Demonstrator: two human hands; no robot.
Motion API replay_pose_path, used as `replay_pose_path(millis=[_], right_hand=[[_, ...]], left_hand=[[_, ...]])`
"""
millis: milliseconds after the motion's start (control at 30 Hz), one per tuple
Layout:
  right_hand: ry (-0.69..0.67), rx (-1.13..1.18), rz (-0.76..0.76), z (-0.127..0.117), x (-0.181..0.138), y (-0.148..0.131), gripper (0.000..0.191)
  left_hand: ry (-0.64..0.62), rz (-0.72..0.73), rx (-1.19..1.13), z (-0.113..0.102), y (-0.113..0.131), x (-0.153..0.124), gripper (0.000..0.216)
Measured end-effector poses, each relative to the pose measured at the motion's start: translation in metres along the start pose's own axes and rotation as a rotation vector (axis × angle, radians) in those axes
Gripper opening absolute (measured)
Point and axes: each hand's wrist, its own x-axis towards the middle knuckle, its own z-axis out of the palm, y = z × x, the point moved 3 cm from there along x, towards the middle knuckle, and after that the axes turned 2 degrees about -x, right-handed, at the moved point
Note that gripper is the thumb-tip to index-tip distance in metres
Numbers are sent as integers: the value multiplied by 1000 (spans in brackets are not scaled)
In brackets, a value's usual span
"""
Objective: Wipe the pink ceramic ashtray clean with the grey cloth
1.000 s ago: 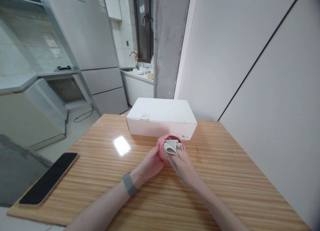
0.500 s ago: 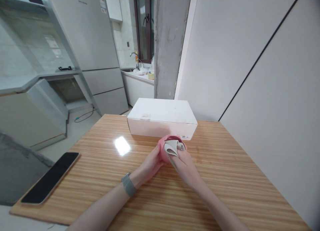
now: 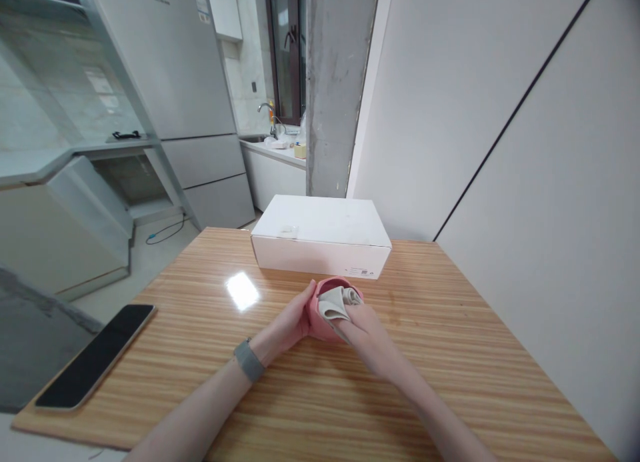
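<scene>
A small pink cup (image 3: 320, 302) rests on the wooden table (image 3: 450, 355), just in front of a white box. My left hand (image 3: 287, 322) is wrapped round its left side and holds it. My right hand (image 3: 367, 332) grips a folded beige cloth (image 3: 333, 303) and presses it into the cup's mouth. Its fingers are curled over the cloth. A grey band sits on my left wrist (image 3: 249, 359).
A closed white cardboard box (image 3: 323, 235) lies at the far side of the table. A black phone (image 3: 95, 355) lies face up near the table's left edge. A white wall runs along the right. A fridge and a kitchen counter stand beyond the table.
The cup and both hands have shifted slightly left and lower on the table. The cloth stays pressed in the cup.
</scene>
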Motion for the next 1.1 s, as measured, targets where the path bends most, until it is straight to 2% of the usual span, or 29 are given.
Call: replay_pose_path(millis=[267,400,500,633,733,867,967,1100], right_hand=[[77,247,48,9,3,14,32],[149,317,105,13,3,21,35],[179,307,84,9,3,17,33],[193,216,48,4,2,10,30],[198,211,36,4,1,9,30],[203,226,37,7,0,7,28],[203,222,18,8,0,3,26],[150,247,-19,9,-2,-2,22]], left_hand=[[21,155,-40,5,5,-4,49],[-58,187,-96,12,1,-5,50],[-79,201,-162,17,-3,-5,48],[-92,175,-222,20,-4,-6,45],[-91,138,-199,21,-4,-6,51],[-41,213,-122,20,-1,-6,58],[-30,208,-69,14,2,-8,54],[-38,114,11,-1,14,-16,46]])
